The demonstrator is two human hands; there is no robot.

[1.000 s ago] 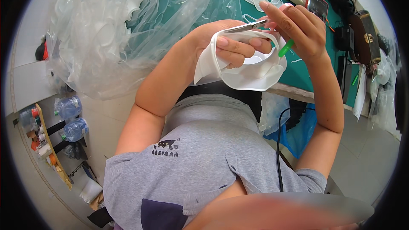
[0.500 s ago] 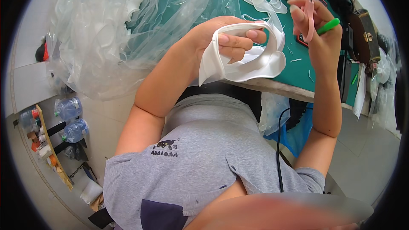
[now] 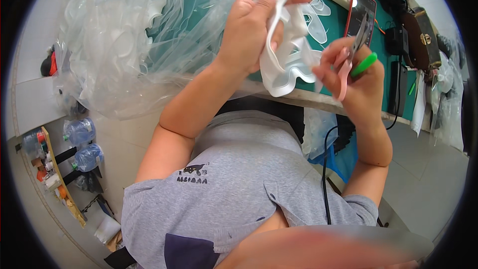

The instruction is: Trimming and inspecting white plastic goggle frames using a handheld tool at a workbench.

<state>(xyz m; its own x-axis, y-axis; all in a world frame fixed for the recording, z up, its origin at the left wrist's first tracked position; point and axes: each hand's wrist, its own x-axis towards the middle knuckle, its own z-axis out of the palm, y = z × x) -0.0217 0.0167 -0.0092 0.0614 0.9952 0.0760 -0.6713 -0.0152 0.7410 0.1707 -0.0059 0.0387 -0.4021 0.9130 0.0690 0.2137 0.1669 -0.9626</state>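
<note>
Gripping a white moulded frame over the green table, the left hand is beside clear plastic sheeting. The right hand wraps its fingers around pink-handled scissors, partly hiding a phone.

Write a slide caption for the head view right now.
Left hand holding a white piece, right hand holding scissors, at a green table.

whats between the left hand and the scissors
In the head view, the white shaped piece held by the left hand lies there, then fingers of the right hand, which holds the scissors.
</note>
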